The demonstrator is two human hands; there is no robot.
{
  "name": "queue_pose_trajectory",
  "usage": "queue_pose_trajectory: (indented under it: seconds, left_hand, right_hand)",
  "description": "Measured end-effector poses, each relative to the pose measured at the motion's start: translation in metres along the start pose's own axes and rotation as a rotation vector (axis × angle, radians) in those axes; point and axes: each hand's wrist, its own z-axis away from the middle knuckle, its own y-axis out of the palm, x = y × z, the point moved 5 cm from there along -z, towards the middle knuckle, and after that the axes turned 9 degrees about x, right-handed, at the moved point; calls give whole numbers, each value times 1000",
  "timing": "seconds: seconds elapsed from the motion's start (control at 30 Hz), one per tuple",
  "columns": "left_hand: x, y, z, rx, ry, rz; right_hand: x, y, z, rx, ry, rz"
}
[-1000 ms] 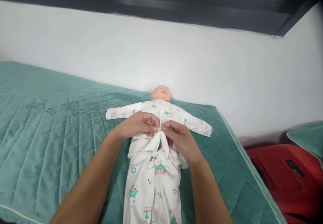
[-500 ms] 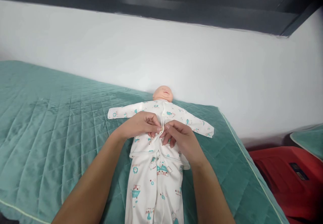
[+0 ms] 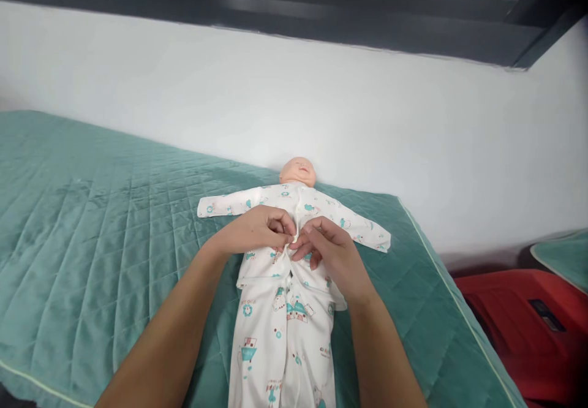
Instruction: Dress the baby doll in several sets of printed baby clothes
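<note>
A baby doll (image 3: 298, 171) lies on its back on a teal quilted bed (image 3: 92, 212), head toward the wall. It wears a white printed shirt (image 3: 349, 224) with sleeves spread and matching white trousers (image 3: 280, 340). My left hand (image 3: 255, 230) and my right hand (image 3: 324, 249) meet over the doll's chest. Both pinch the two front edges of the shirt together at its middle opening, fingertips touching.
A white wall runs behind the bed under a dark window frame (image 3: 321, 10). A red object (image 3: 519, 322) sits low at the right beside the bed edge, with another teal cushion (image 3: 563, 255) at the far right.
The gap in the shirt front below my fingers has closed, and the flaps now lie flat. My hands have stayed together at the chest, shifting slightly upward.
</note>
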Motion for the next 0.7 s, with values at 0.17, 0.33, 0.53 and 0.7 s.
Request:
queue_pose_trajectory:
  seconds: [0.17,0.33,0.53,0.7]
  left_hand:
    - [2,-1,0,-13,3,63]
    - [1,-1,-2,-13,60,166]
    - [4,1,-3,-1,57,166]
    - [4,0,-2,9,59,167]
  right_hand:
    - [2,1,2,2,6,28]
    - [2,1,2,8,7,51]
    - [2,2,1,16,13,52]
    - [3,3,0,15,39,81]
